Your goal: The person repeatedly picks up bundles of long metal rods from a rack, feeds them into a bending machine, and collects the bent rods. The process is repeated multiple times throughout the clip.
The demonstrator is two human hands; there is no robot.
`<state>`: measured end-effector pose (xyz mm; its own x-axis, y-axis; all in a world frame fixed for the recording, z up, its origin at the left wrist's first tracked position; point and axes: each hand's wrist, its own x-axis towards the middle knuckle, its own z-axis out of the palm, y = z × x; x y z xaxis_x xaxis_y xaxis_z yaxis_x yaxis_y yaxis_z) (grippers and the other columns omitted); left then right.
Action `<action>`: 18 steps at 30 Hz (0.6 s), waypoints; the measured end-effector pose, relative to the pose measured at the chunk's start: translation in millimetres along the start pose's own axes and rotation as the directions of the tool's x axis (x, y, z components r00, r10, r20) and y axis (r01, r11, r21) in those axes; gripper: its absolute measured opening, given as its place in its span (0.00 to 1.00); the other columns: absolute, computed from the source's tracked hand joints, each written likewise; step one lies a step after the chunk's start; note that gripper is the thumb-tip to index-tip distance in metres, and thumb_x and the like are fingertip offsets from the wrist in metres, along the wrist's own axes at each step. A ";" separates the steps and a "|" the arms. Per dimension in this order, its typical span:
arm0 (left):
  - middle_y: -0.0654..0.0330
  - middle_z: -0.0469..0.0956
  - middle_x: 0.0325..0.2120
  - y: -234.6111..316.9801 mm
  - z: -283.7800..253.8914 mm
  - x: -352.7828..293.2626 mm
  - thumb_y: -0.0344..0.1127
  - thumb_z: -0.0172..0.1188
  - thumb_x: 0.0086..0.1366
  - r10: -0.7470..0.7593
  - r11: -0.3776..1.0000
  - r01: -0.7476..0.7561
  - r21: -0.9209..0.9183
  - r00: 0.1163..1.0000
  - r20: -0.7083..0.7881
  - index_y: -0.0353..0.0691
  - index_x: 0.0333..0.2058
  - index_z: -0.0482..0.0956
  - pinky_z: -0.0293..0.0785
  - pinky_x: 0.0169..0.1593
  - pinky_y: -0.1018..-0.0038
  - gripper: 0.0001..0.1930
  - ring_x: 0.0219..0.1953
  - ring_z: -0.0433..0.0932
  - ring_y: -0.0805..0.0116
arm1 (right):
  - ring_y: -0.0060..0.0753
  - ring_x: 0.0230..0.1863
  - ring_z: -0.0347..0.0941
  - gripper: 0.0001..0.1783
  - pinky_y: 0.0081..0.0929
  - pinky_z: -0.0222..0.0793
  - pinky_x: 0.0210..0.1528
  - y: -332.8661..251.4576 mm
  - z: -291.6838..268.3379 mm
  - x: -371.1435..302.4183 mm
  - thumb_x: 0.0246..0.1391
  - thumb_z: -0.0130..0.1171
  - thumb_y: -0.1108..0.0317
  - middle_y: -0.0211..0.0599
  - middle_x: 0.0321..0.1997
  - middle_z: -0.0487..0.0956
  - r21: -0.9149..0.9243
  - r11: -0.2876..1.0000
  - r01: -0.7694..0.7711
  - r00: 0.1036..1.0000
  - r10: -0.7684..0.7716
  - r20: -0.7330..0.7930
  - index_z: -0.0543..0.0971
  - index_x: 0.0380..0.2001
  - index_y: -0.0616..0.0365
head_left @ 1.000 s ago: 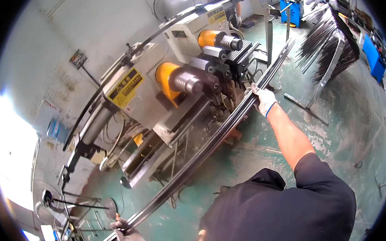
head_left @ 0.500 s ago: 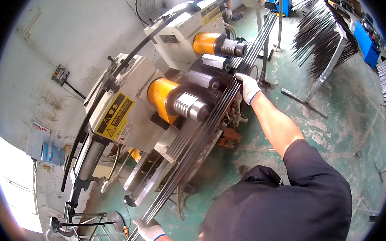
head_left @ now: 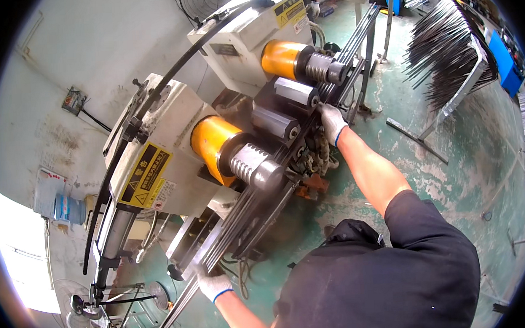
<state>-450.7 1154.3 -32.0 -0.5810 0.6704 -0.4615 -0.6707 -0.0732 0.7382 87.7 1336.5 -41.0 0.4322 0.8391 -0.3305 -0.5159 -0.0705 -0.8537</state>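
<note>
Along the pale machine (head_left: 177, 130), long rods (head_left: 230, 228) within the grasp of both hands (head_left: 214, 283) (head_left: 333, 123)

Our right forearm (head_left: 366, 163) reaches forward and inward, its gloved right hand (head_left: 333, 122) farther out than our left hand (head_left: 214, 283), fingertips mostly hidden. Our left forearm (head_left: 242, 319) slants leftward from the lower edge, wrist nearly straight, gloved fingers curled and slightly blurred. Both hands are well apart.

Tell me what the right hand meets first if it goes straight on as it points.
Likely the metal rods running past the right hand, then the silver six-sided roller just beyond in the picture; this view leaves their depth unclear.
</note>
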 end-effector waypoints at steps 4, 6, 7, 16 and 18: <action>0.53 0.86 0.49 -28.0 -0.5 23.4 0.44 0.64 0.74 -0.081 0.988 0.111 -0.104 0.964 0.253 0.35 0.48 0.85 0.79 0.61 0.56 0.16 0.52 0.84 0.53 | 0.36 0.49 0.80 0.32 0.41 0.73 0.56 8.6 -12.3 58.8 0.72 0.54 0.39 0.38 0.52 0.84 0.055 0.998 -0.034 0.980 0.045 -0.193 0.81 0.57 0.59; 0.53 0.86 0.50 -22.6 -1.7 23.9 0.45 0.66 0.72 -0.097 0.985 0.139 -0.104 0.938 0.334 0.35 0.49 0.84 0.77 0.63 0.54 0.18 0.53 0.83 0.53 | 0.37 0.49 0.80 0.33 0.42 0.74 0.55 9.1 -11.4 58.8 0.71 0.56 0.39 0.39 0.53 0.84 0.088 0.994 -0.060 0.982 0.075 -0.171 0.80 0.59 0.60; 0.53 0.86 0.51 -20.9 -2.7 23.3 0.45 0.67 0.71 -0.106 0.983 0.155 -0.102 0.921 0.375 0.35 0.49 0.84 0.76 0.64 0.52 0.19 0.54 0.83 0.53 | 0.38 0.49 0.81 0.34 0.43 0.75 0.55 9.0 -11.5 58.3 0.71 0.57 0.39 0.40 0.54 0.84 0.104 0.992 -0.072 0.983 0.088 -0.161 0.79 0.60 0.61; 0.51 0.79 0.61 45.5 -76.6 68.2 0.42 0.48 0.81 0.058 0.968 0.011 -0.252 0.962 0.266 0.36 0.61 0.77 0.68 0.70 0.55 0.20 0.64 0.75 0.53 | 0.40 0.51 0.79 0.38 0.42 0.71 0.58 -29.8 20.9 12.7 0.68 0.58 0.36 0.44 0.54 0.85 -0.027 0.983 -0.182 0.947 0.167 -0.275 0.83 0.57 0.65; 0.51 0.80 0.60 46.9 -91.0 90.5 0.42 0.49 0.81 0.078 0.979 -0.016 -0.205 0.952 0.297 0.36 0.60 0.77 0.68 0.70 0.56 0.20 0.63 0.76 0.54 | 0.39 0.50 0.78 0.39 0.40 0.70 0.58 -27.3 22.4 13.2 0.69 0.56 0.35 0.44 0.53 0.85 -0.071 0.990 -0.121 0.960 0.098 -0.262 0.83 0.56 0.66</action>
<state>-576.7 1144.3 -84.0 -0.4684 0.8515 -0.2355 -0.7412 -0.2337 0.6293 91.0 1361.6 -13.0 0.5577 0.6575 -0.5066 -0.5107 -0.2094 -0.8339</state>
